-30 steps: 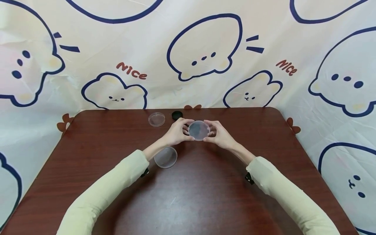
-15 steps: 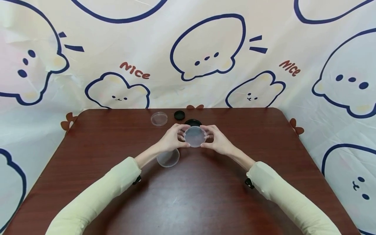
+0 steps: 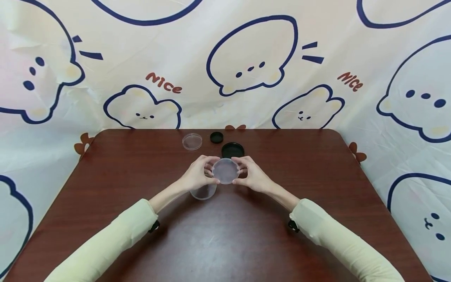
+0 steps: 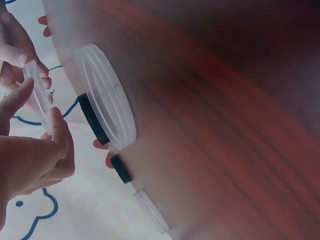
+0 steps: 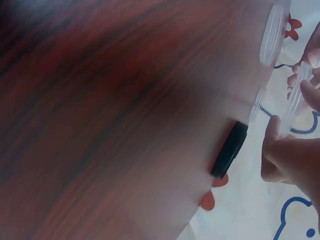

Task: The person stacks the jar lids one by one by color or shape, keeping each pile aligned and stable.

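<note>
Above the middle of the table, both hands hold one clear round plastic dish (image 3: pixel 225 171) by its rim. My left hand (image 3: pixel 207 169) pinches its left edge and my right hand (image 3: pixel 243 169) pinches its right edge. The left wrist view shows that dish (image 4: pixel 38 95) edge-on between the fingers of both hands, and it appears again as the dish (image 5: pixel 295 100) in the right wrist view. A second clear dish (image 3: pixel 204 192) lies on the table just under my left hand, partly hidden by it.
A large black lid (image 3: pixel 232 150) lies just beyond the hands. A small black lid (image 3: pixel 216 137) and a small clear dish (image 3: pixel 192 141) sit near the far edge of the brown table (image 3: pixel 317 176). A printed cloth hangs behind.
Both hands have brought the held dish nearer to me and slightly left. The large black lid behind it, hidden a second ago, now shows fully.
</note>
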Tool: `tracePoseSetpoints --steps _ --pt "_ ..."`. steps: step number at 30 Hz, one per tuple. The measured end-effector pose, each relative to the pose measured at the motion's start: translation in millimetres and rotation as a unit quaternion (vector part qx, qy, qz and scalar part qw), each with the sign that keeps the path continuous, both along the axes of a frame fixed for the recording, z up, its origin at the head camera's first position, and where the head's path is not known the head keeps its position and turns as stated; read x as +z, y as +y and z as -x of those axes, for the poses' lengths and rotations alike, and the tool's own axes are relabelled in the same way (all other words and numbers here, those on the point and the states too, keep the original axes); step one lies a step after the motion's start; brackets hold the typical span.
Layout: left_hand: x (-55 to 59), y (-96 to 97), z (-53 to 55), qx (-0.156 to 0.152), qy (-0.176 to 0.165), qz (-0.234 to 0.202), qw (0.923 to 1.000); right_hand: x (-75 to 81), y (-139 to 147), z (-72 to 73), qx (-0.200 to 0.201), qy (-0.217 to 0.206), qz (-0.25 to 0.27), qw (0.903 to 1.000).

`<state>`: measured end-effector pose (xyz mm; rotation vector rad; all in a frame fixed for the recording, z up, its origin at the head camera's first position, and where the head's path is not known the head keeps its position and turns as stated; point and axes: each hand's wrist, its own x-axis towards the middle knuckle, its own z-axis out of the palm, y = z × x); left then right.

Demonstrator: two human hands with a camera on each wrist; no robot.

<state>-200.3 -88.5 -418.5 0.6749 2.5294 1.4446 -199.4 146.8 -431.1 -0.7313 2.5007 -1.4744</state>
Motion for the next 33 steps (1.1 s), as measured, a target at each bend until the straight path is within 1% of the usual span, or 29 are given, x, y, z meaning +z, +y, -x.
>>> tracePoseSetpoints --steps 4,7,11,17,24,29,33 --pt "-0.1 -8.2 -5.2 0.011 -0.004 0.013 0.9999 -3.6 -9 -1.2 0.007 -0.001 -0.003 1.0000" --pt "-3.0 -12.5 -7.3 0.009 0.002 0.021 0.9997 -6.5 -14 -2.6 0.010 -0.006 -0.003 0.9999" --pt "-5.3 -19.0 -9.1 0.010 0.006 0.024 0.9996 -6.4 -21 -4.3 0.011 -0.009 -0.006 0.9999" --pt "-6.8 -31.8 -14.3 0.018 -0.010 0.033 0.9993 -4.4 -35 -8.4 0.016 -0.006 -0.019 0.9997" --pt "-10.1 -44.8 -20.0 0.021 0.003 0.037 0.9991 -6.5 -51 -12.3 0.011 -0.003 -0.028 0.9996" --pt "-11.3 -52.0 -23.5 0.021 0.003 0.057 0.9981 -7.8 -60 -13.3 0.011 -0.005 -0.045 0.9989" --pt "-12.7 -54.5 -23.9 0.020 0.004 0.063 0.9978 -7.8 -64 -14.8 0.010 -0.012 -0.054 0.9984"
